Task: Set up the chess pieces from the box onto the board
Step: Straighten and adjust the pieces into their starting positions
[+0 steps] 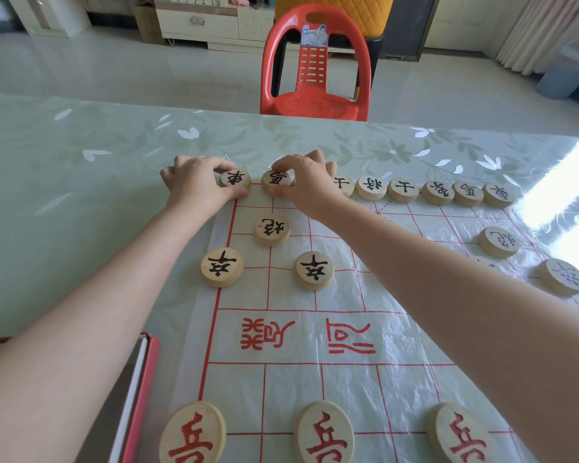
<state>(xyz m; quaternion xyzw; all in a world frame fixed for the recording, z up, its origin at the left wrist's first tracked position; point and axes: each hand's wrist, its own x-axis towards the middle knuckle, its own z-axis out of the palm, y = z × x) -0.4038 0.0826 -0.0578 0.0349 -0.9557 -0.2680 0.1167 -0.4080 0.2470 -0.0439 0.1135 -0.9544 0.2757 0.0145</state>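
A thin plastic chess board (348,332) with red lines lies on the table. My left hand (194,183) pinches a black-lettered wooden piece (235,178) at the board's far left corner. My right hand (306,182) pinches the neighbouring black piece (275,180) just to its right. Several more black pieces continue the far row to the right (437,192). A black piece (271,229) and two black soldiers (222,266) (314,269) stand nearer. Three red-lettered pieces (325,432) line the near edge. The red box (137,396) lies at the lower left.
The table (81,195) has a glossy pale green floral cover. A red plastic chair (315,65) stands behind its far edge. Two black pieces (498,241) (562,276) sit on the board's right side in glare.
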